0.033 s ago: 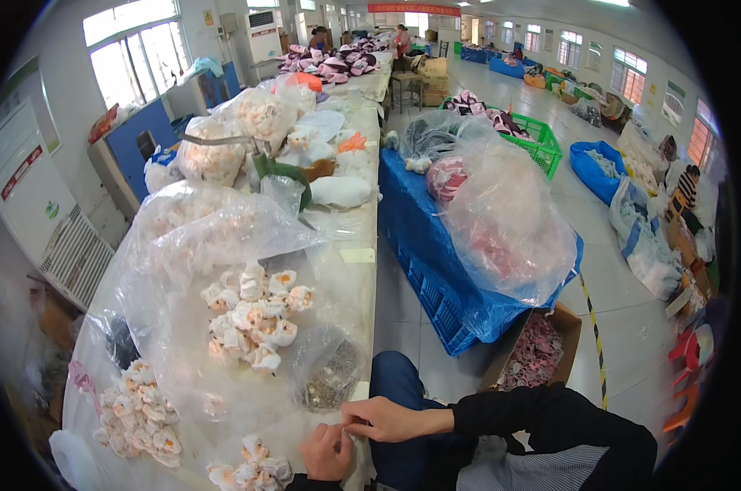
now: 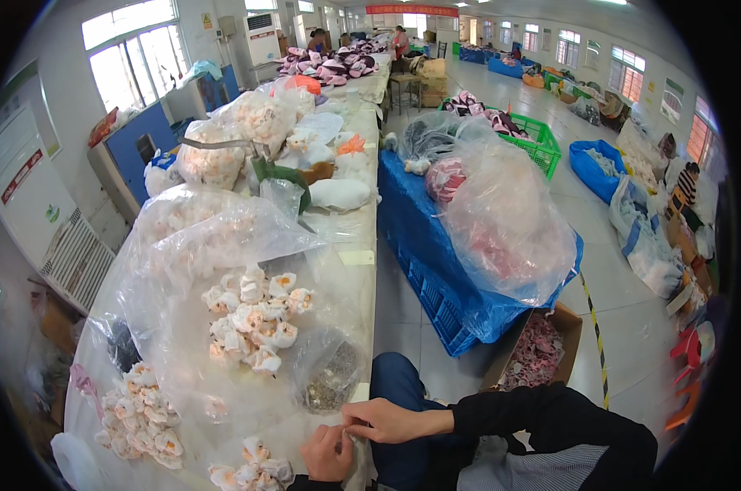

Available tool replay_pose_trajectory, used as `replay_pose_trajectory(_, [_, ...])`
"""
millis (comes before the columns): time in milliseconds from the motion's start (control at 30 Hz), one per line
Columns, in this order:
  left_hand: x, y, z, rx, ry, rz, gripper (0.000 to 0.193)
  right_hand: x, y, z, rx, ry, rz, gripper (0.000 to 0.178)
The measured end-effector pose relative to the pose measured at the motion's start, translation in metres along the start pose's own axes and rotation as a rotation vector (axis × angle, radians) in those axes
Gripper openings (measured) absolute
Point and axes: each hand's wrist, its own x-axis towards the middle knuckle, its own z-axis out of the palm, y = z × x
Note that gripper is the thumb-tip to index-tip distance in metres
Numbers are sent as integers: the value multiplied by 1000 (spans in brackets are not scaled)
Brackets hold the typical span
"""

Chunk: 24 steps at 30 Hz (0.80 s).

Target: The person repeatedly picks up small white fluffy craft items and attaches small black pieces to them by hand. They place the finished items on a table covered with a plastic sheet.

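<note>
Both of my hands meet at the table's near right edge. My left hand (image 2: 327,452) is closed, its fingers curled in a pinch. My right hand (image 2: 384,421) comes from the right and pinches right against it. Something small and pale may be between the fingertips, but I cannot make it out. Just beyond them lies a clear bag of tiny grey-brown bits (image 2: 331,385). Puffy white pieces with orange patches, like popcorn, lie in a small pile (image 2: 252,468) beside my left hand. More form a heap (image 2: 252,323) farther off and another heap (image 2: 141,417) at the left.
A large clear plastic bag (image 2: 215,225) of similar pieces spreads over the table (image 2: 358,290). Right of the table stand a blue-covered crate (image 2: 415,237) under a bulging clear bag (image 2: 514,221), and a cardboard box (image 2: 571,327) of pink scraps. A curved metal rod (image 2: 215,142) juts over the table.
</note>
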Motion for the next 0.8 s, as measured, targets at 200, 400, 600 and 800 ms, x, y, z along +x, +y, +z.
replay_pose_trajectory(200, [-5,2,-3,-52,-193,-221,38,-1,5,3,-9,16,-52,15])
replay_pose_trajectory(400, [2,-2,3,-46,43,16,9,-5,8,7,38,85,-113,14])
replay_pose_trajectory(600, [7,1,1,-54,85,-98,8,-10,-1,16,77,179,-119,14])
replay_pose_trajectory(800, [47,41,-55,64,269,35,9,-38,-4,22,122,155,-157,21])
